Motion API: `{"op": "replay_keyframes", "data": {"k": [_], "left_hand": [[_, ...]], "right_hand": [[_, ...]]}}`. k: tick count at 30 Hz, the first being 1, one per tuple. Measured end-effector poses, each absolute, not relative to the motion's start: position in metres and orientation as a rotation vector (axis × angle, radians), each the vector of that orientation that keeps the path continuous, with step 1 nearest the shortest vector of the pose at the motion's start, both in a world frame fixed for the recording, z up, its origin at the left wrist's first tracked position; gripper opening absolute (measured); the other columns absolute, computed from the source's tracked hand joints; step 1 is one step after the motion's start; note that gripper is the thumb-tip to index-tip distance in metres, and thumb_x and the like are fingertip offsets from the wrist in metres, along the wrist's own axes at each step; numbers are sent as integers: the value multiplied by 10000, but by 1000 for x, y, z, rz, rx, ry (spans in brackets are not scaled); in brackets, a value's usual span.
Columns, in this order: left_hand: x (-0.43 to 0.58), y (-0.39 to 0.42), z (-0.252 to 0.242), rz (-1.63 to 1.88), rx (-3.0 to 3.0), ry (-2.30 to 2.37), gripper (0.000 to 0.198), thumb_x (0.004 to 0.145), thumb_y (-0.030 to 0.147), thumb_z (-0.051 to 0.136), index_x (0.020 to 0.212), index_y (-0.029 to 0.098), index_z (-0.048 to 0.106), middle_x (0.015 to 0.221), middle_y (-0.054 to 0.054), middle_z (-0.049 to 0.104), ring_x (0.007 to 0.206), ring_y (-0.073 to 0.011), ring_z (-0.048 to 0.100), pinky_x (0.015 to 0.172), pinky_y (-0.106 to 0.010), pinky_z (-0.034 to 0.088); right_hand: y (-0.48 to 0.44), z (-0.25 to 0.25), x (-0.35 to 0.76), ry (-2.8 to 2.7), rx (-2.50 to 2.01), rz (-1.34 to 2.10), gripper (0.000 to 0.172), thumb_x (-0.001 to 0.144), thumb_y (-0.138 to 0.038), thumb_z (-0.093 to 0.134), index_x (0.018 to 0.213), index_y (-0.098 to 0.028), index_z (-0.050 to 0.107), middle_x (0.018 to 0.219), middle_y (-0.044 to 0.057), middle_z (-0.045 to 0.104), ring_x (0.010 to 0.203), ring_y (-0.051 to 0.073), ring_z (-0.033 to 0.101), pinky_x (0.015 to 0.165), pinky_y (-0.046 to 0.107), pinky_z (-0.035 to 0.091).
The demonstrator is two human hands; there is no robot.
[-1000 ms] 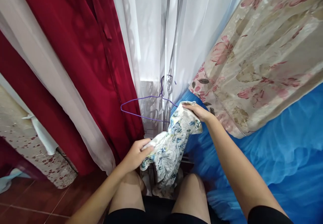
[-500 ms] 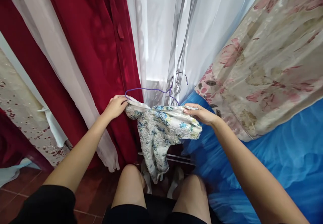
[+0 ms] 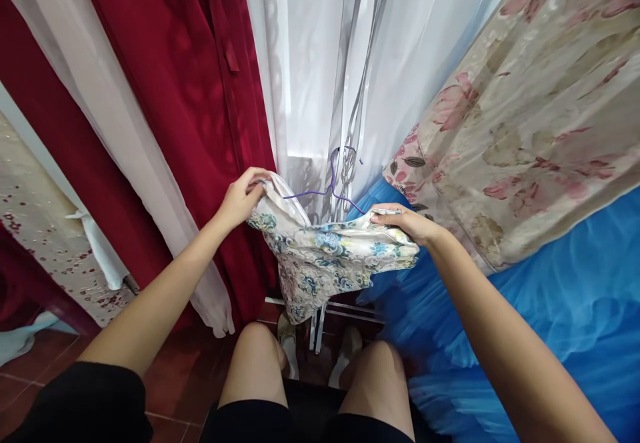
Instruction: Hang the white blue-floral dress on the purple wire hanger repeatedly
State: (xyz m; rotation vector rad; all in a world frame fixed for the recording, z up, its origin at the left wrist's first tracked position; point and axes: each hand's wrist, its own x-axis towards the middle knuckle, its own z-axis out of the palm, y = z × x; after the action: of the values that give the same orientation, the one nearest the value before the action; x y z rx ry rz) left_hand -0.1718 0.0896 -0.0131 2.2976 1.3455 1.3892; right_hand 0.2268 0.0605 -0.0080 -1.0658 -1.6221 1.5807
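Note:
Between my hands a floral garment (image 3: 320,256), white with blue and yellow flowers, is stretched out above my knees. My left hand (image 3: 245,196) is closed on its upper left edge. At the upper right edge my right hand (image 3: 405,223) pinches the cloth, thumb on the near side. A thin purple hanger (image 3: 331,186) sits in the garment's neckline, its hook pointing up in front of white ribbons. Both ends of the hanger disappear inside the cloth.
Dark red cloth (image 3: 200,96) hangs on the left and white cloth (image 3: 310,63) straight ahead. A pink-flowered fabric (image 3: 525,116) and blue tulle (image 3: 550,316) fill the right side. Ribbons (image 3: 350,83) dangle in the middle. Reddish tiles (image 3: 173,390) cover the floor.
My hands have moved farther apart, spreading the garment wider, and its lower part has risen. My left hand is a little higher. The hanger's left arm now reaches inside the garment.

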Motion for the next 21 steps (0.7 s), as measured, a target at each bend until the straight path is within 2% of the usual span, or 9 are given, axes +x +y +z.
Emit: {"op": "replay_keyframes", "data": {"k": [3, 5, 7, 9, 12, 14, 17, 19, 21], "left_hand": [[-149, 96, -16, 1333, 2082, 1470, 403, 861, 399, 650, 1187, 188, 541, 926, -38, 725, 848, -195, 660, 808, -310, 486], [-141, 93, -22, 1405, 1987, 1577, 385, 835, 451, 690, 1076, 184, 555, 868, -29, 696, 812, -188, 641, 768, -290, 464], [-137, 82, -27, 1474, 2028, 1539, 277, 907, 457, 599, 951, 185, 568, 865, -30, 672, 814, -178, 625, 753, -273, 446], [-133, 65, -27, 1448, 2214, 1429, 280, 970, 432, 504, 866, 185, 585, 858, -27, 656, 828, -171, 612, 766, -263, 433], [-126, 46, -18, 1360, 2434, 1379, 292, 958, 451, 547, 873, 184, 628, 867, -16, 659, 811, -163, 604, 769, -257, 411], [-122, 43, -8, 1378, 2448, 1473, 299, 931, 482, 585, 908, 191, 648, 851, -1, 658, 756, -150, 585, 728, -254, 390], [-126, 56, -1, 1430, 2365, 1667, 360, 888, 546, 612, 826, 192, 632, 726, 23, 586, 660, -131, 502, 644, -261, 328], [-132, 67, -4, 1528, 2191, 1709, 469, 862, 614, 605, 683, 187, 526, 634, 28, 474, 621, -123, 417, 607, -275, 283], [-138, 74, -13, 1634, 1904, 1637, 589, 900, 714, 455, 609, 213, 345, 586, 28, 345, 599, -119, 330, 585, -291, 257]], "right_hand": [[52, -13, 236, -1654, -1099, 1473, 450, 709, -424, 849, 1070, -170, 760, 941, 54, 761, 808, 203, 683, 714, 285, 511], [41, -24, 245, -1637, -1115, 1323, 519, 706, -436, 852, 1157, -206, 737, 1013, 40, 755, 872, 202, 674, 752, 286, 511], [28, -37, 256, -1588, -1151, 1205, 445, 697, -472, 854, 1040, -209, 749, 912, 22, 745, 802, 191, 652, 695, 281, 500], [18, -47, 265, -1524, -1187, 1152, 361, 697, -518, 845, 789, -196, 710, 690, -4, 670, 639, 165, 586, 581, 273, 452], [15, -40, 271, -1351, -1144, 1078, 415, 704, -510, 840, 601, -212, 570, 513, -40, 515, 493, 131, 468, 494, 267, 376], [19, -21, 263, -1214, -1071, 1028, 363, 718, -498, 824, 655, -217, 603, 544, -21, 558, 529, 160, 526, 524, 286, 418], [14, 15, 230, -1145, -960, 1044, 389, 820, -586, 682, 901, -207, 713, 741, 55, 709, 775, 272, 676, 677, 359, 522], [-8, 32, 201, -1273, -850, 1119, 465, 908, -626, 546, 1021, -213, 729, 857, 74, 743, 904, 304, 691, 759, 391, 543], [-39, 37, 174, -1669, -642, 1212, 469, 953, -625, 502, 1108, -249, 737, 983, 71, 754, 1001, 301, 681, 837, 397, 546]]}}
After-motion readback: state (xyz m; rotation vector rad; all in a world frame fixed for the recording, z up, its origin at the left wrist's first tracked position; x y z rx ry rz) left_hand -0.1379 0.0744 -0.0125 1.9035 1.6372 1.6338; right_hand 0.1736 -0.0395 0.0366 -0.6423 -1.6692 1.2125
